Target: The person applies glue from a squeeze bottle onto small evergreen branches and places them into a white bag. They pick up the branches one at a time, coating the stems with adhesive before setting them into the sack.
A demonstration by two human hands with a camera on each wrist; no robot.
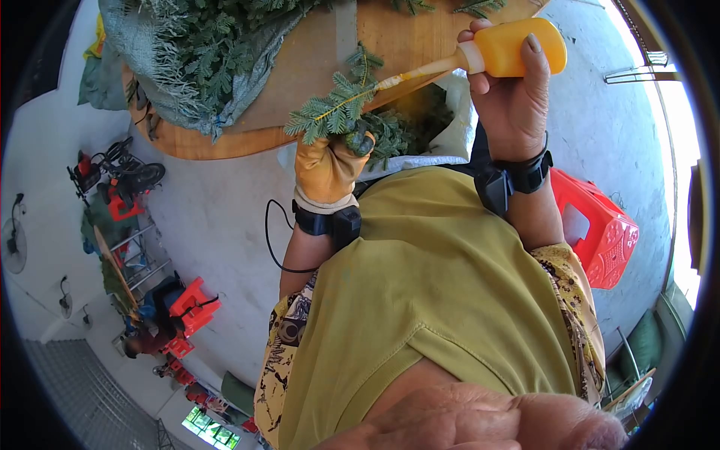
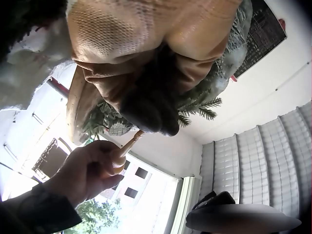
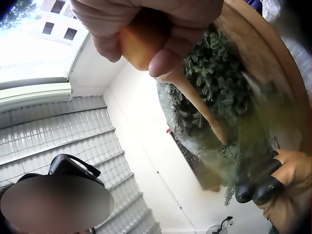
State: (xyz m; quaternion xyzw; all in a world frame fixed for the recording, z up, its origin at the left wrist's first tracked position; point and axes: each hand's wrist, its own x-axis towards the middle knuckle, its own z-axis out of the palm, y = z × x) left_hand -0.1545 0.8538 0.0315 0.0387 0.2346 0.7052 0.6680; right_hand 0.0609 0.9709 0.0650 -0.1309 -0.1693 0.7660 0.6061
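Observation:
A green fir sprig [image 1: 341,109] is pinched in my left hand [image 1: 330,169], which wears an orange glove with dark fingertips. My bare right hand [image 1: 514,101] grips an orange squeeze bottle [image 1: 536,49], tilted so that its long pale nozzle [image 1: 420,73] points left. Yellowish smears mark the nozzle, and its tip meets the sprig's stem just above the gloved fingers. In the right wrist view the fingers wrap the bottle [image 3: 141,41], while the gloved fingertips [image 3: 268,190] are close below the nozzle tip. Seen from the left wrist, the glove [image 2: 151,44] hides most of the sprig.
A woven sack [image 1: 266,82] full of fir sprigs lies on the wooden table [image 1: 409,34]. Below the table edge, a white sack [image 1: 466,112] holds more greenery. A red stool [image 1: 611,232] stands by my right arm. A motorbike [image 1: 135,172] stands farther off at left.

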